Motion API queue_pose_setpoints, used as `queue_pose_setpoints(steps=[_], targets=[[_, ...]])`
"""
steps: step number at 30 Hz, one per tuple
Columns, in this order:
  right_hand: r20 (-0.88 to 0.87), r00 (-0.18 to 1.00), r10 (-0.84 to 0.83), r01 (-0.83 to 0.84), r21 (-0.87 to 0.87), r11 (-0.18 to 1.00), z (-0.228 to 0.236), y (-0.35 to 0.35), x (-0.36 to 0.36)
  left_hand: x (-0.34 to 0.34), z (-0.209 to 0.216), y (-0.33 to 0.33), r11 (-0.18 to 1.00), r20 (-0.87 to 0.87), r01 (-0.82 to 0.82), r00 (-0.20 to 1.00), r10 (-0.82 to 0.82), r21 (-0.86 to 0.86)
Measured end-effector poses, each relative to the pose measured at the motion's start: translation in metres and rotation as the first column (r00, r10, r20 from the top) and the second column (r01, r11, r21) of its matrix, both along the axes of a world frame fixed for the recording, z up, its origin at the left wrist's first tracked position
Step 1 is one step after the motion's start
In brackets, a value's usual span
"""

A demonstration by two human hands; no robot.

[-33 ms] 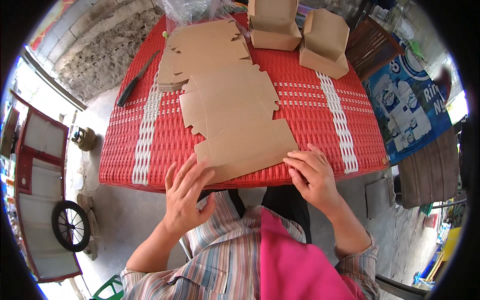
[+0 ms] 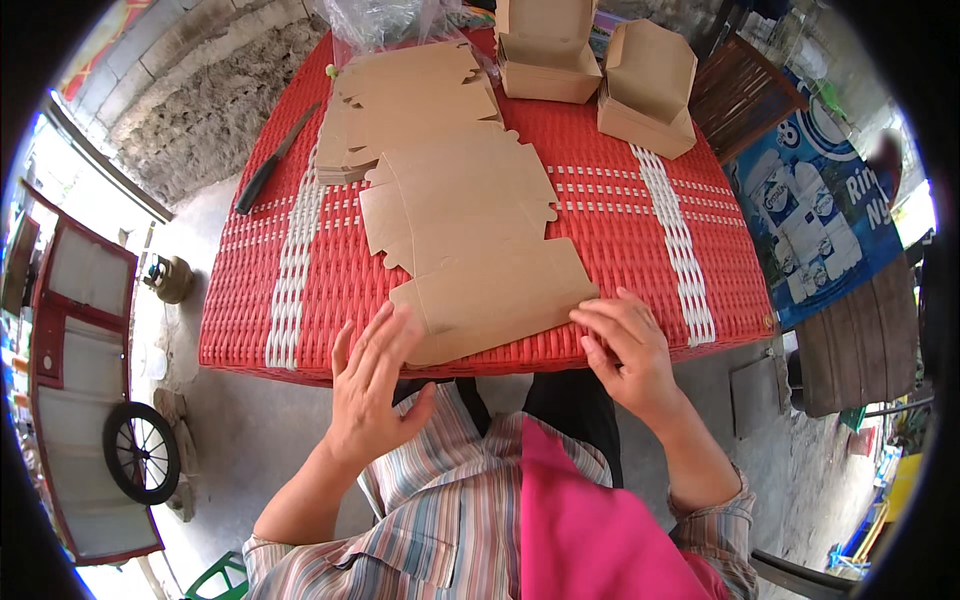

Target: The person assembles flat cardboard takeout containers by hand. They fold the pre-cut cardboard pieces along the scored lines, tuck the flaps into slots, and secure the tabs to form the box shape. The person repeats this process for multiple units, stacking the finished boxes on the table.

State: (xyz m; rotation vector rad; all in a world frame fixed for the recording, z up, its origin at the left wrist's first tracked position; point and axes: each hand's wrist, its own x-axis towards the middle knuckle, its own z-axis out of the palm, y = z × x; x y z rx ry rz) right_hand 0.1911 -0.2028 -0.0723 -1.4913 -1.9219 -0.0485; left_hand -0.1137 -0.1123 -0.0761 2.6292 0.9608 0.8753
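Observation:
A flat brown cardboard box blank [image 2: 475, 205] lies unfolded on the red woven tabletop, its near flap at the table's front edge. My left hand [image 2: 375, 390] is at the flap's left corner, fingers stretched and thumb apart, holding nothing. At the opposite corner is my right hand [image 2: 635, 355], its fingers loosely bent and apart. Its fingertips rest on or right beside the cardboard's edge; I cannot tell which. Beyond the blank, and partly under it, sits a stack of more flat box blanks [image 2: 415, 95].
Two groups of folded, open-lidded cardboard boxes [image 2: 550, 82] [image 2: 648, 130] stand at the far right of the table [image 2: 640, 260]. A knife with a black handle [image 2: 257, 188] lies at the left. Clear plastic bagging [image 2: 385, 22] sits at the back. A blue printed banner [image 2: 815, 200] hangs at right.
My left hand has shifted slightly left, its fingers lifting off the blank's corner. My right hand has barely moved. The blank lies in the same place.

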Motion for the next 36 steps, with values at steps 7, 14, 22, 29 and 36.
queue_pose_setpoints(steps=[7,14,22,29,36], targets=[[-0.221,0.966,-0.135,0.14,0.006,0.99,0.007,-0.012,0.018,0.003,0.004,0.007,1.0,-0.021,-0.012,1.0,0.012,-0.017],[-0.038,0.993,-0.11,0.105,-0.1,0.989,0.016,-0.018,0.025,-0.004,-0.007,0.014,0.988,-0.028,0.124,0.992,-0.122,0.095],[0.187,0.981,0.054,0.004,-0.297,0.955,0.02,-0.025,0.022,-0.029,-0.018,0.009,0.901,0.012,0.408,0.91,-0.414,0.149],[0.184,0.927,0.326,-0.235,-0.391,0.89,0.025,-0.01,0.015,-0.025,0.012,0.016,0.925,-0.153,0.381,0.915,-0.374,0.019],[0.148,0.936,0.32,-0.247,-0.374,0.894,0.031,0.002,0.003,-0.019,0.013,0.028,0.951,-0.173,0.307,0.935,-0.31,-0.043]])
